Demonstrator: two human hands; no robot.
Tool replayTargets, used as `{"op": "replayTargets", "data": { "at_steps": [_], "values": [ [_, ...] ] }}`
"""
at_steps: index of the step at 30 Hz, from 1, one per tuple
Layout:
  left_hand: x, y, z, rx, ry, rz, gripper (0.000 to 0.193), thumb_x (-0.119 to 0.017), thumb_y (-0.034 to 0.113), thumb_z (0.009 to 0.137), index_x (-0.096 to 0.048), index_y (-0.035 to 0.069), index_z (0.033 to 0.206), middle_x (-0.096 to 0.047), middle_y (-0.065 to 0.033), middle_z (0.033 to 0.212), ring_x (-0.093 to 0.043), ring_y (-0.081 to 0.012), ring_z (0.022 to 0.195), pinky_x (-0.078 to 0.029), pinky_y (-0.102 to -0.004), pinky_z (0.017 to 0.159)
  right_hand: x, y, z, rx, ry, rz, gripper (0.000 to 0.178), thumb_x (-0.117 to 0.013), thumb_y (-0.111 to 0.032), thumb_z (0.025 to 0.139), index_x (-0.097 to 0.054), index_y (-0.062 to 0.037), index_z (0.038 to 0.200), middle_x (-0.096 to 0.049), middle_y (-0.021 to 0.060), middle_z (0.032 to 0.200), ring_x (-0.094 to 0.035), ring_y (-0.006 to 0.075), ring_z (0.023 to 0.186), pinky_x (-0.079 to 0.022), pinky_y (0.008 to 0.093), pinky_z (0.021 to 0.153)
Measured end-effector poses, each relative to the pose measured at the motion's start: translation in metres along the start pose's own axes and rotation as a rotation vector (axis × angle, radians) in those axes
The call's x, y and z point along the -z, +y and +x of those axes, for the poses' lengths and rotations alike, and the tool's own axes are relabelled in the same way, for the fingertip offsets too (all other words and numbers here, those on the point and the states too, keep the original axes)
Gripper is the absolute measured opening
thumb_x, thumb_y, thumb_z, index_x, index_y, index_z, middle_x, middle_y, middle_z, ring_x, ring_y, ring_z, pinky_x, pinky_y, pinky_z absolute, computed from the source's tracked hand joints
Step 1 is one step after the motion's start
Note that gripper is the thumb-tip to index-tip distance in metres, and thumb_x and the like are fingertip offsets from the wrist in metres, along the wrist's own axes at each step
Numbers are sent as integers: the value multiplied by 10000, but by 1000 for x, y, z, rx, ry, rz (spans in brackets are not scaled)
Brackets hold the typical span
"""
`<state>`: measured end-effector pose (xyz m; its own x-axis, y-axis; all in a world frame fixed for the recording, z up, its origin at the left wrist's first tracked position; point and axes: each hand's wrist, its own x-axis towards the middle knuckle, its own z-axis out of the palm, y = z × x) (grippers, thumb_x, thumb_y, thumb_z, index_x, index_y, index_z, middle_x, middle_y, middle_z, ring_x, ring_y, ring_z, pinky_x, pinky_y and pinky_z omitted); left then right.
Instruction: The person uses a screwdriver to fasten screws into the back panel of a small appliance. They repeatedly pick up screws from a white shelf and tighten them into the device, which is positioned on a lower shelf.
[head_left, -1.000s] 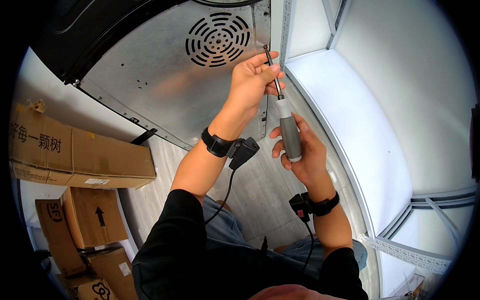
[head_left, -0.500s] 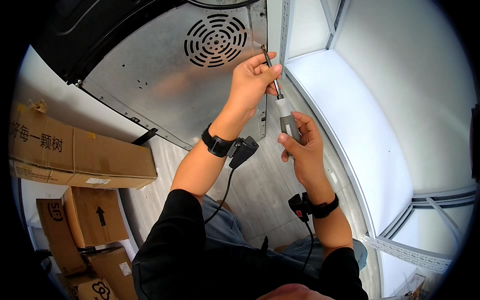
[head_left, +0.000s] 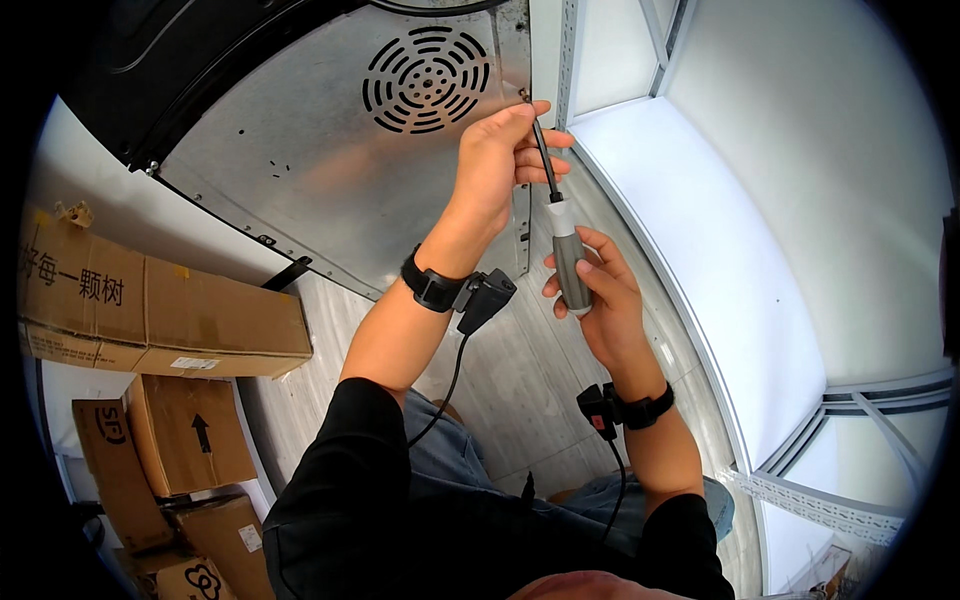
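A screwdriver (head_left: 571, 262) with a grey handle, pale collar and dark thin shaft points up and away from me. My right hand (head_left: 612, 300) is closed round its handle, thumb along the side. With thumb and forefinger, my left hand (head_left: 495, 160) pinches the far end of the shaft; its other fingers reach past the shaft to the right. A small brownish piece shows at the tip, too small to name. That tip is by the right edge of a bare metal panel (head_left: 330, 170), which has a round slotted vent (head_left: 428, 82).
Cardboard boxes (head_left: 215, 310) are stacked at the left. White shelving (head_left: 700, 230) with a perforated metal frame runs along the right. Pale wood-look floor (head_left: 500, 370) lies below my hands. A black curved casing (head_left: 150, 60) borders the panel.
My left hand's thumb and forefinger have slid up the shaft to its tip, and the other fingers have straightened. My right-hand fingers have shifted round the handle, which stands slightly more upright.
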<state>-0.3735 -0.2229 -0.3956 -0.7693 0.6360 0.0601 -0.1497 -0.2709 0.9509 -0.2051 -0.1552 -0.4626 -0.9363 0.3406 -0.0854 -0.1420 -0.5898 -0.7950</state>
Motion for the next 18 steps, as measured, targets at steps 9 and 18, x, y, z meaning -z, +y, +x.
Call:
{"op": "replayTargets", "data": {
  "at_steps": [9,18],
  "values": [
    [-4,-6,4,-33,81,-42,428,-384,335,997,-576,-28,1118,-680,-140,833,-659,-181,640,-533,-285,584,3,-1,-1,-4,33,-32,369,-485,-115,902,-452,-38,1262,-603,150,1021,-613,182,722,-442,267,502],
    [-7,-20,6,-89,177,-19,300,-460,268,953,-618,14,969,-660,-102,757,-616,-161,593,-482,-269,539,12,-10,-10,-2,60,-57,369,-473,-138,869,-482,-26,1220,-617,153,935,-590,169,603,-406,255,460]
  ]
}}
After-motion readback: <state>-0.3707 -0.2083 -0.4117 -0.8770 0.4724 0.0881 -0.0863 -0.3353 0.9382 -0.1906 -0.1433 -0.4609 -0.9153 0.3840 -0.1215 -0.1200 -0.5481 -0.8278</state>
